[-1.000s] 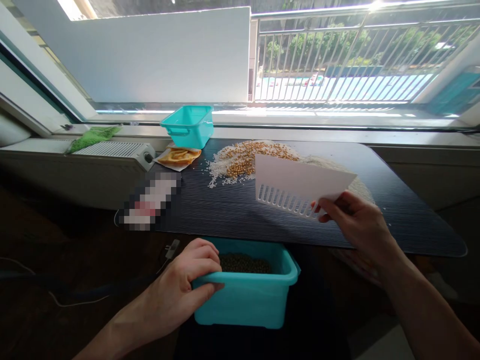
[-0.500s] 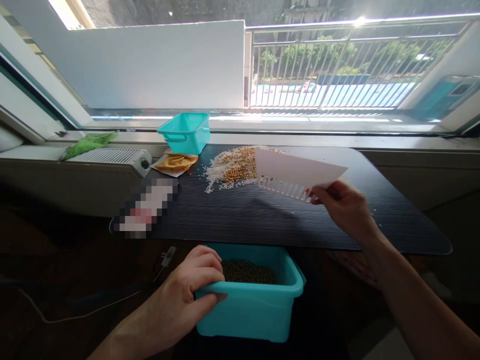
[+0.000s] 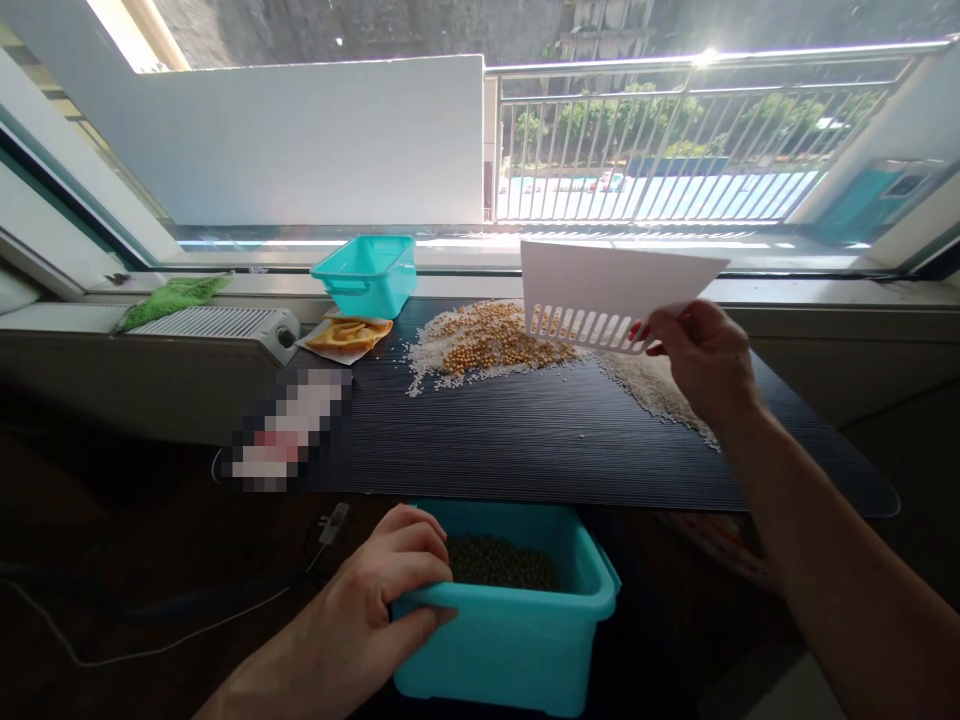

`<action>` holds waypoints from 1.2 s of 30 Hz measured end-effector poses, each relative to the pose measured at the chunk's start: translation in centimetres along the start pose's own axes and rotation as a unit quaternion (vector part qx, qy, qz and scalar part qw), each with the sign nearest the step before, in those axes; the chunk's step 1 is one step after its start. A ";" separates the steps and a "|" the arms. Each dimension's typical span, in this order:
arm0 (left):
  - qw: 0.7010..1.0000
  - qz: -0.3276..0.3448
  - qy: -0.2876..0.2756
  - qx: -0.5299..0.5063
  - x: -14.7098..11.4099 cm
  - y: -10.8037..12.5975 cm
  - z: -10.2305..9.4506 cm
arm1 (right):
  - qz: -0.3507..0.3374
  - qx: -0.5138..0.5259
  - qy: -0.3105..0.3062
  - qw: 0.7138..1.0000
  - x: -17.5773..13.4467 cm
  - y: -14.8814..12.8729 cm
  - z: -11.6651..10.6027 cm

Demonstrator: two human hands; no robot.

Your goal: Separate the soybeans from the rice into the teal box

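My left hand (image 3: pixel 401 590) grips the near left rim of a turquoise plastic bin (image 3: pixel 510 640), thumb outside and fingers over the edge. Dark greenish beans or pellets (image 3: pixel 502 562) cover the floor of the bin. My right hand (image 3: pixel 701 355) pinches the right end of a thin white slotted card (image 3: pixel 615 280), held tilted above the table with its slots downward. Behind and left of the card lies a heap of golden beans (image 3: pixel 487 345) mixed with white grains. A spread of pale grains (image 3: pixel 660 385) lies below my right hand, partly hidden by it.
A second turquoise bin (image 3: pixel 371 275) stands at the back of the dark table (image 3: pixel 465 450), beside an orange-yellow item on white paper (image 3: pixel 349 335). A blurred-out patch (image 3: pixel 289 430) covers something at left. A green cloth (image 3: pixel 176 298) rests on the radiator (image 3: pixel 225 330). A white cable (image 3: pixel 187 640) trails below.
My right hand has raised the slotted card and moved it slightly right, uncovering more beans and the pale grains. My left hand keeps its grip on the bin. The view has tilted slightly.
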State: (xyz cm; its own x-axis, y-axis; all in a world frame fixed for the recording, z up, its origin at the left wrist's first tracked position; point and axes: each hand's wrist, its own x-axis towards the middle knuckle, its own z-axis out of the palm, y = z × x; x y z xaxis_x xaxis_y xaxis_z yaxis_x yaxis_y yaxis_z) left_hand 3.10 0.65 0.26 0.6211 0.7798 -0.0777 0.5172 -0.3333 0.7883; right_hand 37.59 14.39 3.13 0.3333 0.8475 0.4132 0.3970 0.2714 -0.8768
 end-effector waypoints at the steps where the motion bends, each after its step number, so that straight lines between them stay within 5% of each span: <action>1: 1.000 0.001 -0.002 0.002 0.1 0.0 0.0 | -0.015 -0.008 -0.013 1.000 0.4 -0.9 0.0; 8: 0.999 0.021 0.013 -0.031 1.0 1.4 0.4 | 0.069 -0.149 -0.166 0.972 3.9 -5.7 2.3; 15: 0.997 0.074 0.016 0.006 -0.5 3.5 0.8 | 0.055 -0.036 -0.288 0.955 5.2 -6.2 0.2; 21: 0.986 0.139 -0.030 0.092 -2.3 5.9 -0.2 | 0.050 -0.055 -0.145 0.987 4.8 -9.7 -3.2; 24: 0.978 0.167 -0.008 0.126 -2.7 6.8 -1.4 | 0.055 -0.096 -0.154 0.982 4.6 -10.1 -4.6; 28: 0.971 0.158 0.090 0.158 -1.7 6.0 -2.4 | 0.026 -0.245 -0.209 0.946 3.6 -8.6 -5.7; 32: 0.957 0.131 0.183 0.186 0.1 3.5 -2.6 | -0.017 -0.411 -0.242 0.879 2.8 -7.2 -5.5; 36: 0.948 0.129 0.206 0.205 0.8 1.6 -2.8 | -0.033 -0.482 -0.236 0.843 2.8 -7.0 -4.0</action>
State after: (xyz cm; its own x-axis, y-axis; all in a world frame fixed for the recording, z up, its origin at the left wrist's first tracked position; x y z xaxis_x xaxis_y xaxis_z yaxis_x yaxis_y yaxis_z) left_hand 2.75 2.21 3.13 0.5196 0.7566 0.3970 0.6162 -0.6537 0.4393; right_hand 39.18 13.03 11.46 -0.0040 0.9939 0.1106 0.9877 0.0212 -0.1552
